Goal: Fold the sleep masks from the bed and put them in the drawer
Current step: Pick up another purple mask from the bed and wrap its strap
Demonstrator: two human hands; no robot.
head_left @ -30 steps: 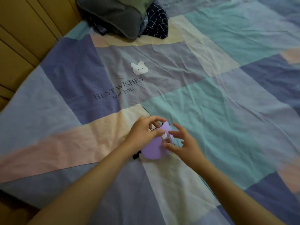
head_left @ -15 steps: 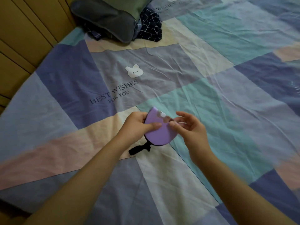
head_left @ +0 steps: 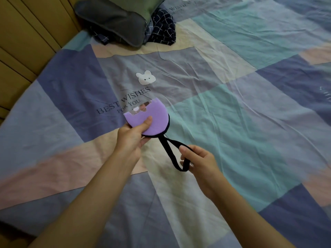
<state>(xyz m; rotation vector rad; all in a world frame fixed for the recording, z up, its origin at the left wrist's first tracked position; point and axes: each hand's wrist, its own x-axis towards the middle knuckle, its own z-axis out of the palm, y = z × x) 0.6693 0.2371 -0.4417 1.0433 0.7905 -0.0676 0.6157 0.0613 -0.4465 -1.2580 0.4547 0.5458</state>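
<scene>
One folded purple sleep mask [head_left: 151, 120] is pinched in the left hand [head_left: 133, 136], the right hand [head_left: 198, 162] gripping its black strap [head_left: 171, 153] above the open bed [head_left: 232, 113], one grey mask [head_left: 114, 20] far off.

- The bed [head_left: 232, 111] fills the view, covered by a wrinkled patchwork sheet in blue, teal, cream and pink blocks.
- A white bear face [head_left: 146, 78] and the words "BEST WISHES FOR YOU" are printed on it.
- A grey sleep mask [head_left: 111, 22] lies at the far end.
- Dark checked cloth [head_left: 163, 31] sits bunched just beside it.
</scene>
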